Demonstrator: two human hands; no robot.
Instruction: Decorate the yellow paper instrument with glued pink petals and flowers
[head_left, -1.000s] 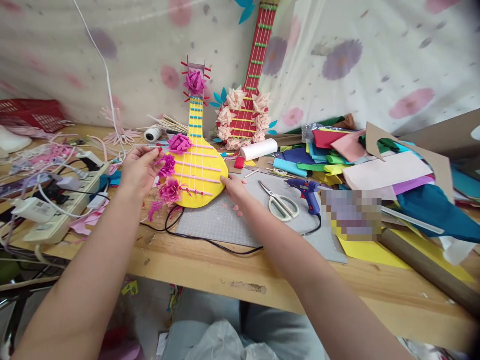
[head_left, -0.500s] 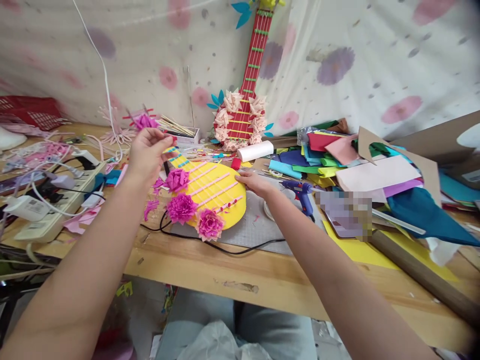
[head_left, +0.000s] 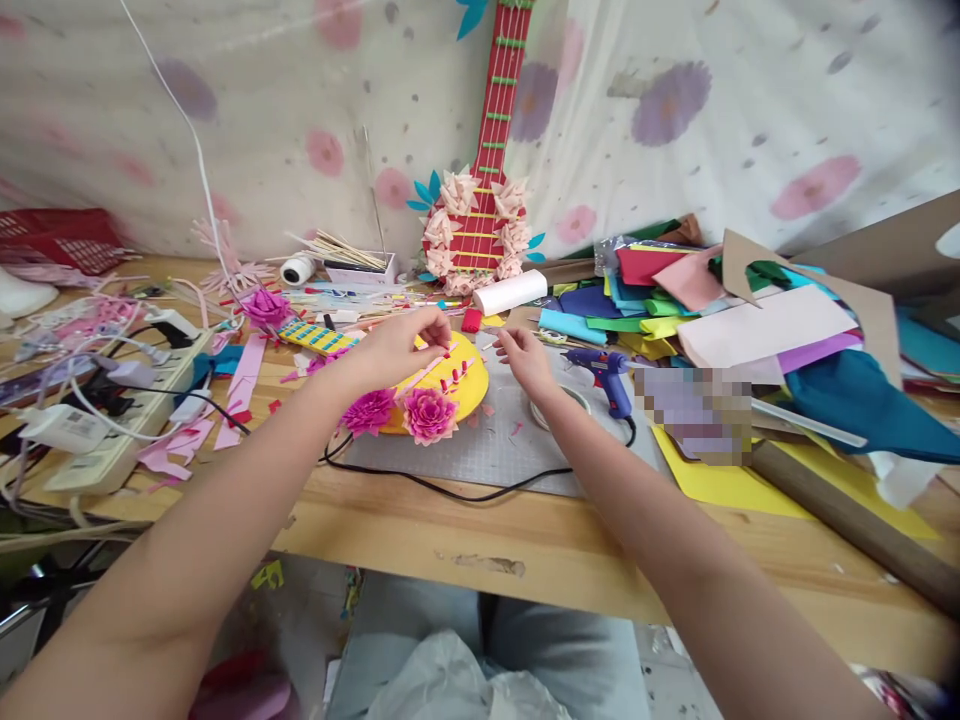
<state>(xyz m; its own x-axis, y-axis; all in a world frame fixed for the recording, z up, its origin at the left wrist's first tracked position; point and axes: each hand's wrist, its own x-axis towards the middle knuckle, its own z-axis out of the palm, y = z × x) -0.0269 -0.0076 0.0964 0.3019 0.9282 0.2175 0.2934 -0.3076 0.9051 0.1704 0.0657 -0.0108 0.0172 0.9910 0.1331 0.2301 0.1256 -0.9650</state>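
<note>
A yellow paper guitar (head_left: 471, 385) lies on the grey cutting mat, with magenta paper flowers (head_left: 430, 414) along its near side, pink strips, and small red pegs on its body. Its neck (head_left: 319, 337), banded in blue, points left and ends in a purple-pink flower (head_left: 266, 308). My left hand (head_left: 409, 347) is over the body, thumb and fingertips pinched close to a small red piece; whether it is held is unclear. Off the body's right edge, my right hand (head_left: 527, 360) has closed fingertips with a short thin white piece (head_left: 490, 344) at them.
A blue glue gun (head_left: 604, 372) lies right of my right hand, near a tape roll (head_left: 561, 408). A black cord (head_left: 450, 492) crosses the mat. Coloured sheets (head_left: 645, 300) pile up at right. A red paper guitar (head_left: 480, 225) leans at the back. A power strip (head_left: 127, 420) lies left.
My left hand has moved right and down from the guitar's neck end to over its body. My right hand has left the body's edge. The guitar now lies lower, its neck uncovered.
</note>
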